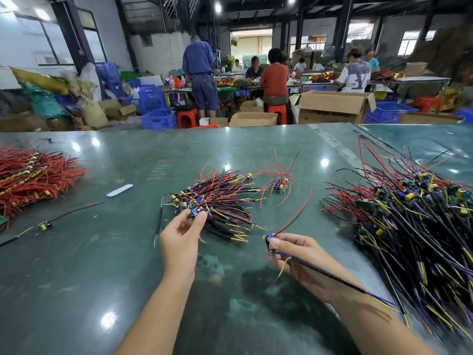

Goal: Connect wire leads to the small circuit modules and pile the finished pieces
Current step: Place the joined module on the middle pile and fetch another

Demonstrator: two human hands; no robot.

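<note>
Cardboard cartons [332,106] stand open on the floor beyond the counter [102,265], beside blue plastic crates [156,116]; what they contain cannot be made out.

On the dark green counter, the left hand [179,239] pinches a small blue module [195,213] at the near edge of the central pile [217,201] of wired pieces — red and black leads fan out to the right and away.

The right hand [299,257] grips a second module [270,244] between thumb and fingers. Its long axis runs diagonally — red and black leads point up and right, the black sleeved cable [330,275] trails down and right across the wrist.

A larger heap [409,213] lies at the right; a red wire bundle [33,175] lies far left.
</note>
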